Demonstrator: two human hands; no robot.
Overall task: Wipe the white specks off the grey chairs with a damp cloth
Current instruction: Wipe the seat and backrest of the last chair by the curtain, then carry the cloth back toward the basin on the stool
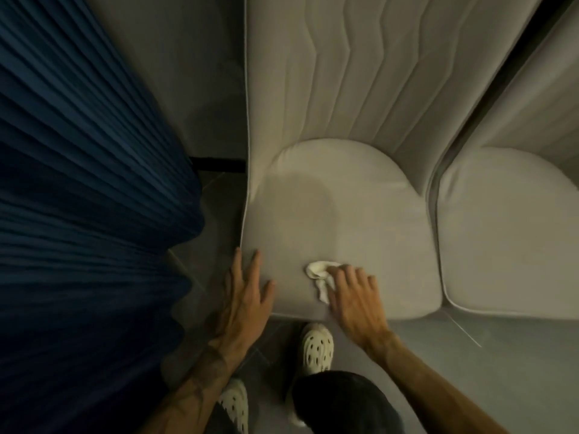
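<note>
While the left hand (247, 292) lies flat on the front corner of the chair (344, 214), the right hand (354, 296) seemingly pinches a bunched cloth (318, 272) down near its front edge. Dim light hides any specks; a second chair (517, 233) is cut off.

The grey chair seat (344, 214) bore the cloth (318, 270) near its front edge, gripped in my right hand (354, 296); my left hand (247, 292) lay flat at its front-left corner

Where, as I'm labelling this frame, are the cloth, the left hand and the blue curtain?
cloth (317, 270): head view, bunched upper part.
left hand (247, 294): head view, back of hand.
blue curtain (78, 183): head view, pleated middle.
</note>
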